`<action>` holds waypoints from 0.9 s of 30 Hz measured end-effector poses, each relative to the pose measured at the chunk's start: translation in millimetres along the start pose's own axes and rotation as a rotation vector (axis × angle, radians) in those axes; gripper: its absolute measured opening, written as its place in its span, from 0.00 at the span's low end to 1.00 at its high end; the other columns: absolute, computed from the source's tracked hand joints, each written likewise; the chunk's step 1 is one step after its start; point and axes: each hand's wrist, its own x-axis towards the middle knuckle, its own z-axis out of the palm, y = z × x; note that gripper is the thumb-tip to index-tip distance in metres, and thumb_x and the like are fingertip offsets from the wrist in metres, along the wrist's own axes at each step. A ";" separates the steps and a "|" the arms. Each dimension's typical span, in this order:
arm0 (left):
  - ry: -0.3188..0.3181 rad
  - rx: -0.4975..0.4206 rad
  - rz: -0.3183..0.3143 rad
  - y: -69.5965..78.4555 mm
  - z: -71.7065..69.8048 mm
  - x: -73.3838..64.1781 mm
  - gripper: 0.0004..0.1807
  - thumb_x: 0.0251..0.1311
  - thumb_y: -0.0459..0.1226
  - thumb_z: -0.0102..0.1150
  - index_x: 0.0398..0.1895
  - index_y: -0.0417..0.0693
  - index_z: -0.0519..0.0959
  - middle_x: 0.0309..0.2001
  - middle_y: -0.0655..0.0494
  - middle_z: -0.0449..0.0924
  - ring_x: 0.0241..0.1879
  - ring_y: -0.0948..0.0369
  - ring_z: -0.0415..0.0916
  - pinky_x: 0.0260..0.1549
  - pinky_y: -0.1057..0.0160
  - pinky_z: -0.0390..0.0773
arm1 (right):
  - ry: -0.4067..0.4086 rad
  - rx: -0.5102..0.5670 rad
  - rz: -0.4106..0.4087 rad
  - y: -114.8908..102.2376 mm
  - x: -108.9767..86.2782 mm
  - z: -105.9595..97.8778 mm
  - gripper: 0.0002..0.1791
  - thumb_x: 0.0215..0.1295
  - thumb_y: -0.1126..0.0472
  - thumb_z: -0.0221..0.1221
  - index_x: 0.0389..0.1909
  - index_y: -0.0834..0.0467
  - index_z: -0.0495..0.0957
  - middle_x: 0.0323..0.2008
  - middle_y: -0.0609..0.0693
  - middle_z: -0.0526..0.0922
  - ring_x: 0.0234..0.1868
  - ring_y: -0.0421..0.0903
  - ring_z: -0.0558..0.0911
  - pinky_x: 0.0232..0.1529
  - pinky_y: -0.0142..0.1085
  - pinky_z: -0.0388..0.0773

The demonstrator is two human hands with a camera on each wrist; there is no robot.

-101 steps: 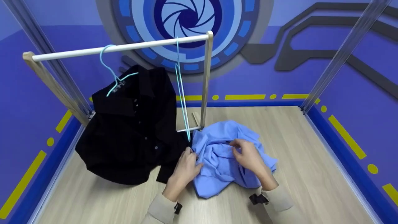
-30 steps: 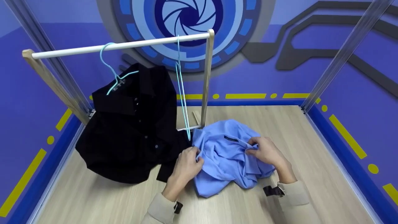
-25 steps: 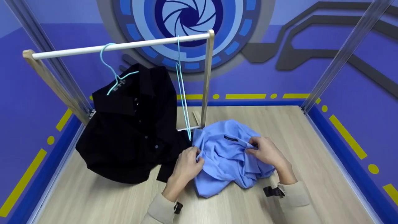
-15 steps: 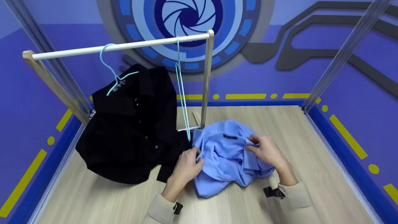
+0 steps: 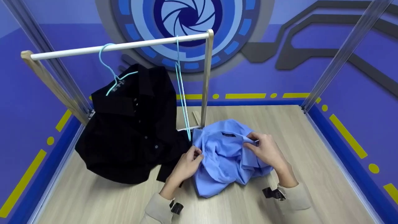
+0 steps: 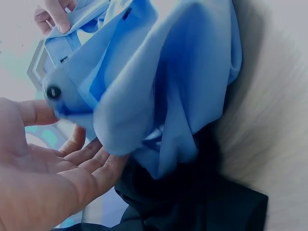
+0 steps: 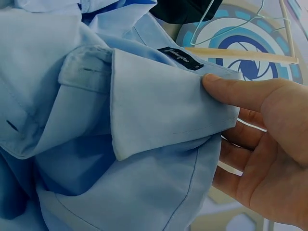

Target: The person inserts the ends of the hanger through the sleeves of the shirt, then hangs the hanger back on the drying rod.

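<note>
A crumpled blue shirt (image 5: 224, 169) lies on the wooden table top, its black neck label (image 5: 229, 134) facing up. My right hand (image 5: 269, 151) pinches its collar (image 7: 168, 106) near the label, thumb on top and fingers underneath. At the shirt's left side, my left hand (image 5: 186, 163) has curled fingers at the collar edge. The left wrist view shows the thumb right by a dark button (image 6: 54, 92), with the other fingers under the cloth. To the left, a black shirt (image 5: 133, 133) hangs on a light-blue hanger (image 5: 115, 77).
A rack with a white rail (image 5: 149, 42) and wooden posts stands at the back left. A bare light-blue hanger (image 5: 178, 51) hangs near its right post (image 5: 206, 81), edge-on, its lower end close to the blue shirt. Blue patterned walls (image 5: 357, 81) enclose the table.
My right hand has moved right from beside the label and now pinches the collar, leaving the label uncovered. Just now my left hand turned slightly and lifted the collar edge a little.
</note>
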 end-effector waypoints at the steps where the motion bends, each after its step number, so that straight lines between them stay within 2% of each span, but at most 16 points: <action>1: -0.001 -0.005 0.000 0.5 -0.7 0.1 0.07 0.73 0.34 0.49 0.45 0.42 0.76 0.38 0.53 0.80 0.39 0.57 0.78 0.42 0.55 0.77 | 0.006 -0.004 -0.007 -1.3 0.2 -0.6 0.07 0.60 0.67 0.74 0.34 0.57 0.85 0.32 0.44 0.86 0.33 0.43 0.83 0.35 0.40 0.80; 5: -0.012 -0.014 0.029 0.4 -2.5 0.4 0.08 0.71 0.28 0.46 0.45 0.41 0.76 0.40 0.51 0.79 0.39 0.55 0.76 0.42 0.55 0.76 | 0.023 -0.011 -0.029 -6.7 1.2 -2.7 0.07 0.58 0.68 0.74 0.34 0.57 0.85 0.32 0.45 0.86 0.33 0.43 0.83 0.35 0.42 0.81; 10: -0.030 -0.087 0.060 -3.3 -2.8 1.2 0.08 0.64 0.22 0.50 0.42 0.39 0.73 0.38 0.50 0.77 0.37 0.58 0.76 0.37 0.62 0.77 | 0.055 -0.007 -0.068 -15.2 3.0 -4.4 0.09 0.56 0.70 0.75 0.34 0.58 0.85 0.32 0.46 0.86 0.33 0.43 0.84 0.35 0.42 0.82; 13: -0.024 -0.164 0.068 -4.0 -2.7 2.1 0.09 0.61 0.20 0.54 0.41 0.36 0.72 0.38 0.48 0.77 0.38 0.57 0.77 0.38 0.61 0.77 | 0.082 -0.003 -0.109 -20.2 3.3 -5.4 0.10 0.54 0.71 0.75 0.34 0.59 0.84 0.32 0.47 0.86 0.33 0.43 0.85 0.34 0.41 0.83; 18: 0.003 -0.356 0.060 -2.7 -0.9 4.5 0.15 0.54 0.20 0.60 0.43 0.35 0.69 0.42 0.46 0.78 0.46 0.51 0.78 0.48 0.54 0.80 | 0.125 0.036 -0.175 -26.3 2.9 -8.0 0.11 0.53 0.73 0.75 0.34 0.60 0.84 0.32 0.46 0.87 0.34 0.43 0.85 0.35 0.37 0.83; 22: -0.006 -0.485 0.059 -1.1 0.6 6.5 0.24 0.54 0.21 0.61 0.52 0.33 0.64 0.42 0.45 0.79 0.47 0.48 0.78 0.50 0.55 0.79 | 0.149 0.067 -0.203 -29.0 3.0 -10.0 0.11 0.53 0.73 0.75 0.34 0.60 0.84 0.32 0.45 0.87 0.34 0.43 0.85 0.37 0.29 0.80; 25: -0.022 -0.519 0.058 -0.5 0.9 7.6 0.36 0.54 0.21 0.62 0.66 0.30 0.58 0.42 0.45 0.80 0.45 0.47 0.79 0.48 0.58 0.78 | 0.154 0.092 -0.220 -30.7 2.8 -11.4 0.11 0.53 0.73 0.75 0.34 0.60 0.84 0.33 0.45 0.87 0.34 0.43 0.85 0.38 0.24 0.78; 27: -0.039 -0.522 0.061 -0.1 0.6 8.2 0.40 0.54 0.21 0.62 0.71 0.29 0.57 0.43 0.45 0.81 0.45 0.47 0.80 0.48 0.59 0.78 | 0.155 0.104 -0.230 -32.0 2.7 -11.9 0.11 0.53 0.73 0.75 0.34 0.60 0.84 0.33 0.45 0.87 0.34 0.43 0.85 0.39 0.23 0.78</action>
